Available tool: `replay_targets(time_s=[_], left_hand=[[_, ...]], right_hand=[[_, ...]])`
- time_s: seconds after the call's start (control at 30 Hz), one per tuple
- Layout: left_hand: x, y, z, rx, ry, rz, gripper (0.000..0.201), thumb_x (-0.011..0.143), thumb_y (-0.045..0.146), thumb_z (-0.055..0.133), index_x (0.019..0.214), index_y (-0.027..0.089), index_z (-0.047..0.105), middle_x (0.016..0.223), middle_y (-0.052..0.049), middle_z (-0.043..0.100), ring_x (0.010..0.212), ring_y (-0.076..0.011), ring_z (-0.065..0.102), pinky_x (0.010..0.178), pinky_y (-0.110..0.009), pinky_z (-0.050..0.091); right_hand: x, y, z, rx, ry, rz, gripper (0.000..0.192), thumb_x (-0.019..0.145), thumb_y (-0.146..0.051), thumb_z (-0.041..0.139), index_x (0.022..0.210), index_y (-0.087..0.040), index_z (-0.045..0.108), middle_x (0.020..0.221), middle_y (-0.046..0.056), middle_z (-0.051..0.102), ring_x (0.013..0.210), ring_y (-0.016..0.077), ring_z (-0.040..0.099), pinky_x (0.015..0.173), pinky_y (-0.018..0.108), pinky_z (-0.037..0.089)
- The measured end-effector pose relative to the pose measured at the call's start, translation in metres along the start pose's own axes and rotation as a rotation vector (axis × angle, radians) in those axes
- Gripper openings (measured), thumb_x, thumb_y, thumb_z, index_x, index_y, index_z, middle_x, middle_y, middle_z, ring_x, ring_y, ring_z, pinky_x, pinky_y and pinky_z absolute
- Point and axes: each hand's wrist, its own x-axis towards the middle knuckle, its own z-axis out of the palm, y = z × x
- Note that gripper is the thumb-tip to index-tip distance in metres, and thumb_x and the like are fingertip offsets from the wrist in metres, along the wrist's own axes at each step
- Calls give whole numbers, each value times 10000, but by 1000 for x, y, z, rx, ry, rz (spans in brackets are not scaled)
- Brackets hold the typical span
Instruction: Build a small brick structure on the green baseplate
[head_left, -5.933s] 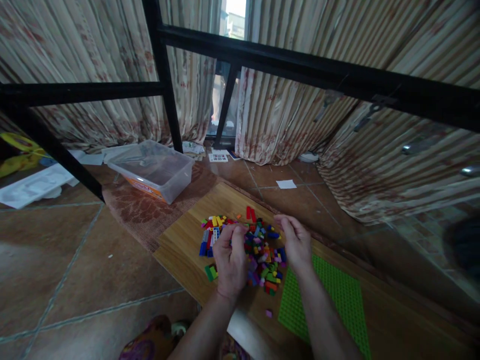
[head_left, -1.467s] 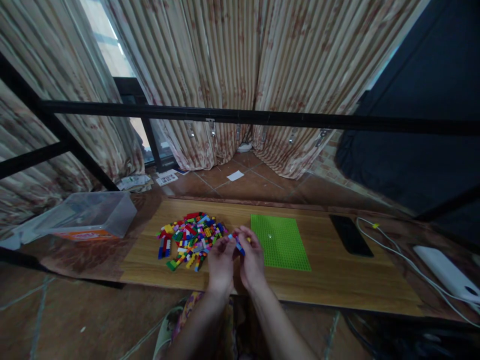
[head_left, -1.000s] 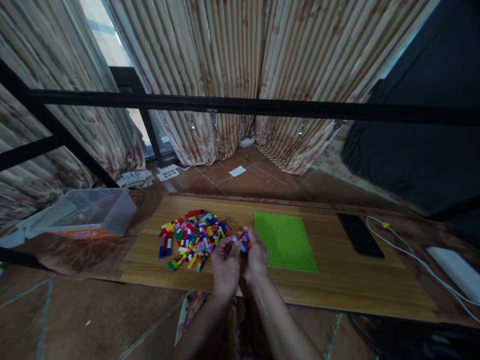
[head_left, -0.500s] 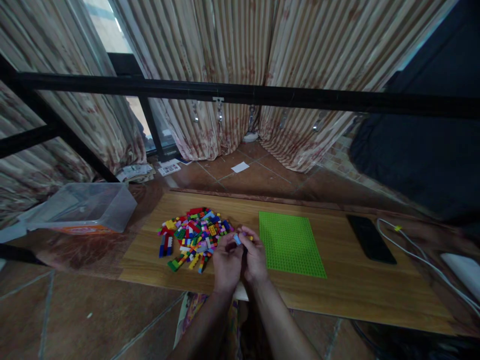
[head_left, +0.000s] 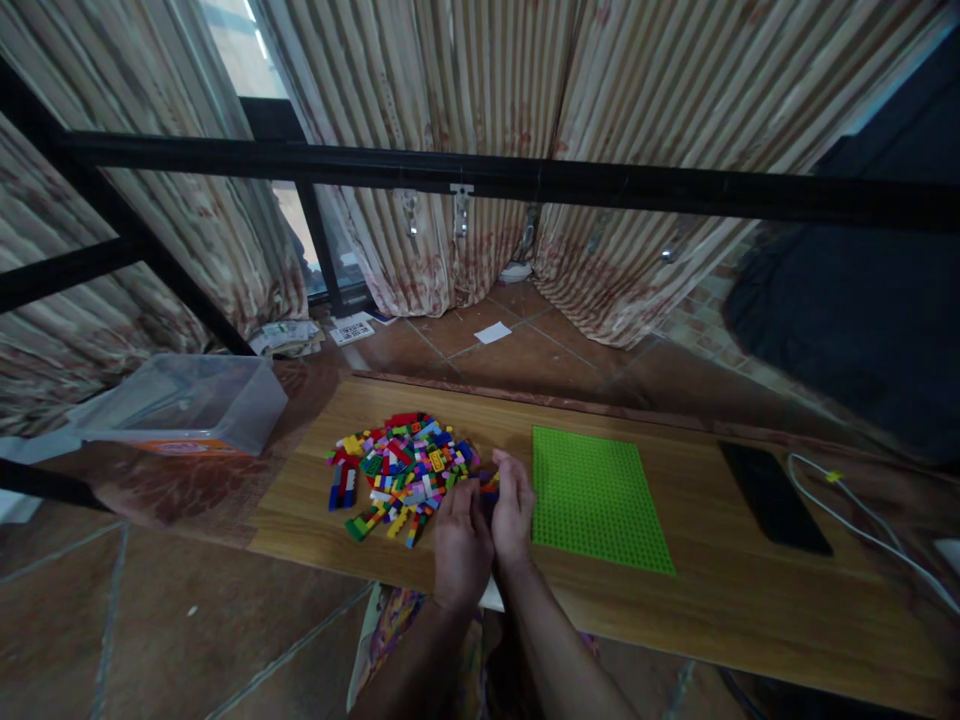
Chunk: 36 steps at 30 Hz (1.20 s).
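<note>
Hands, now: your left hand (head_left: 463, 540) is turned with its back up, knuckles over the gap, while your right hand (head_left: 514, 505) stands close against it, edge-on, fingers raised. Half a second ago a light-blue brick showed plainly between the fingertips; that face is now covered by the left hand. Only a small brick cluster (head_left: 490, 485) in dark, orange and yellow bits peeks out between the two hands, next to the right fingers.

Finger state: the left fingers are curled inward and their tips hidden, so you cannot tell their spacing or grip. The right fingers look close together; whether they or the left ones bear the cluster cannot be told.

Reading: the change looks like a regrip or a press on the pieces, both hands working together; whether any pieces are joined is not visible.

Surroundings: the loose brick pile (head_left: 409, 462) sits left of your hands, toward the left end of the tabletop (head_left: 712, 600), unchanged in layout. A blue-and-red brick row (head_left: 343, 485) lies at its left side. The green baseplate (head_left: 600, 497), with nothing seen built on it, lies flat right of your hands, nearer the far edge.
</note>
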Motion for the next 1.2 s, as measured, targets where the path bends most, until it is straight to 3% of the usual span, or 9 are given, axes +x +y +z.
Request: replay_targets(time_s=[0.23,0.47,0.6,0.73,0.83,1.0,1.2], left_hand=[[-17,-6,-22,-8,-26,44,341,886,73,432,1181,181,565,1134,-106,647,1091,-204,603,932,-367,514],[-27,-23,-86,103,15,54,322,883,113,481,1186,200,548,1102,-95,635,1027,-205,617,883,-352,531],[-31,-43,-109,169,-36,53,275,884,171,538,1154,213,561,1051,-83,625,946,-198,630,809,-318,545],[-34,-59,-111,204,-87,64,194,893,185,537,1084,201,563,982,-78,626,883,-194,633,764,-307,541],[-30,-66,-105,224,-78,82,135,919,190,500,1035,203,567,928,-63,626,834,-181,630,741,-297,534],[-16,-71,-101,211,-67,87,117,915,198,489,985,203,582,874,-54,623,798,-182,623,710,-295,529],[-7,-66,-108,82,-139,53,165,844,127,507,958,210,592,891,-63,632,837,-197,624,732,-307,528]], right_hand=[[-1,-3,14,-21,-78,-54,383,890,-445,453,1017,-164,678,1089,95,689,1035,199,620,946,357,448],[-3,7,23,-173,-118,-140,392,917,-446,405,1093,-171,621,1128,115,667,1049,202,613,929,357,455],[3,-5,24,-424,-178,-311,347,917,-414,438,1123,-188,602,1108,108,655,1045,216,595,933,380,440],[8,-21,38,-669,-459,-494,321,900,-390,474,1120,-202,612,1066,95,661,1013,237,574,904,389,438],[10,-27,55,-810,-569,-570,318,870,-399,532,1108,-209,627,1040,83,677,988,259,553,884,397,426],[10,-25,69,-880,-596,-579,208,858,-343,553,983,-224,670,951,54,702,896,248,549,831,374,407],[13,-21,60,-737,-475,-495,227,876,-330,493,965,-244,683,883,45,689,863,222,573,788,337,408]])
